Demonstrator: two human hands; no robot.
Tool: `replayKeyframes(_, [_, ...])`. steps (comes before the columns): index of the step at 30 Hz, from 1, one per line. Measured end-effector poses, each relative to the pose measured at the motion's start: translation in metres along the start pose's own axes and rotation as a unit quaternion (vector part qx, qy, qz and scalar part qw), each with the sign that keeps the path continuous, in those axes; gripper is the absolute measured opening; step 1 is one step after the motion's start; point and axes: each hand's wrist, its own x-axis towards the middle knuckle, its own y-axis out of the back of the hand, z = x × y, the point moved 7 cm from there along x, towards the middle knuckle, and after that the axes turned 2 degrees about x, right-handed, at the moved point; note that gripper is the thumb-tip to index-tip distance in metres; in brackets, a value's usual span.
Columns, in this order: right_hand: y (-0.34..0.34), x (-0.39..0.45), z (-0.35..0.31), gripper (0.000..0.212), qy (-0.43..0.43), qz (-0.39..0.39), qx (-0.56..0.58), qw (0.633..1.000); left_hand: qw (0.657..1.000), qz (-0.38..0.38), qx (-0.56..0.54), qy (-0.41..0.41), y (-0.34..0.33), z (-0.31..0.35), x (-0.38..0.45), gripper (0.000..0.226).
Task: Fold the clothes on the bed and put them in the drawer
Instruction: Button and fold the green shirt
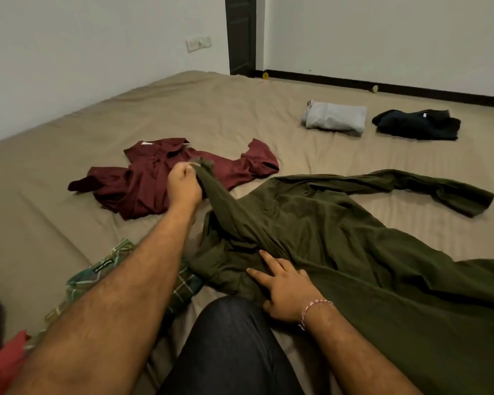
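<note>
Left hand (183, 185) is pinching the cuff of the green shirt (340, 232), lifting that sleeve at frame centre. Right hand (285, 289) is pressing flat, fingers spread, on the shirt's body at lower centre. The shirt is lying spread across the bed (211, 109), overlapping a maroon shirt (154, 178).

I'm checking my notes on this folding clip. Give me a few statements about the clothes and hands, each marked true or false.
1. The left hand grips a sleeve end of the olive green shirt. True.
2. The right hand holds the maroon shirt. False: it rests flat on the olive green shirt.
3. A folded grey garment lies at the far side of the bed. True.
4. The maroon shirt is neatly folded. False: it lies crumpled and spread out.
</note>
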Motion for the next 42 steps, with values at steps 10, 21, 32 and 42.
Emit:
replayKeyframes(10, [-0.004, -0.160, 0.147, 0.041, -0.144, 0.340, 0.826, 0.426, 0.675, -0.581, 0.128, -0.436, -0.132, 0.070, -0.269, 0.021])
replayKeyframes(21, [-0.003, -0.325, 0.232, 0.068, -0.320, 0.399, 0.551, 0.660, 0.767, -0.423, 0.287, -0.387, -0.123, 0.033, -0.221, 0.045])
replayKeyframes(32, [0.004, -0.332, 0.219, 0.058, -0.253, 0.294, 0.229, 0.893, 0.840, -0.270, 0.429, -0.194, -0.117, 0.001, -0.165, 0.015])
replayKeyframes(42, [-0.017, -0.366, 0.243, 0.045, -0.279, 0.323, 0.571, 0.701, 0.848, -0.363, 0.342, -0.180, -0.121, -0.019, -0.158, 0.021])
